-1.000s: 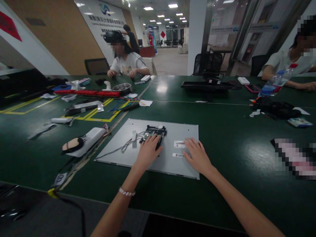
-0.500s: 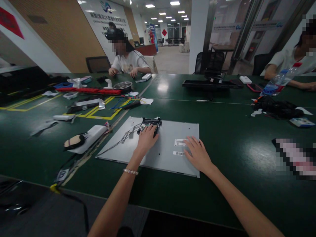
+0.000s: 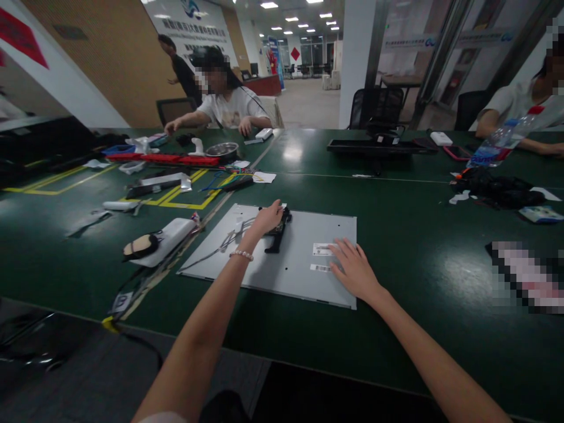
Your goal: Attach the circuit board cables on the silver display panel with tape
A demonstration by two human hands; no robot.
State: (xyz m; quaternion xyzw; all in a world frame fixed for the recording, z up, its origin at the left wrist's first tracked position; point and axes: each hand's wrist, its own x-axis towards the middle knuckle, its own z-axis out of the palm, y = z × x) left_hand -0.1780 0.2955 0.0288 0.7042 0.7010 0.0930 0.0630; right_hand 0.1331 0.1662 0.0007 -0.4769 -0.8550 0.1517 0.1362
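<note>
Left hand [image 3: 268, 221] shifted forward over one bracket [image 3: 275, 241], grip unclear; right hand [image 3: 355, 271] spread at two labels [image 3: 321, 249].

Wall sign [image 3: 196, 29] partly legible as "大数据科技有限公司"; tag [image 3: 122, 302] by the tabletop's [image 3: 418, 247] near edge, "B" or "8"; grey panel [image 3: 308, 282] labels [image 3: 324, 249] unreadable.

Before you, the panel [image 3: 296, 255] is pale grey, bearing white labels [image 3: 323, 249] with black print, one striped as a barcode. Your bracket [image 3: 275, 239] is black, its cables [image 3: 229, 238] grey. Your bracelet [image 3: 242, 255] is pearly white. Your table [image 3: 423, 311] is dark green, lined with yellow tape [image 3: 183, 205]; beyond lie red strips [image 3: 163, 158]. Opposite you, a person's shirt [image 3: 244, 106] is white with a beige print.
</note>
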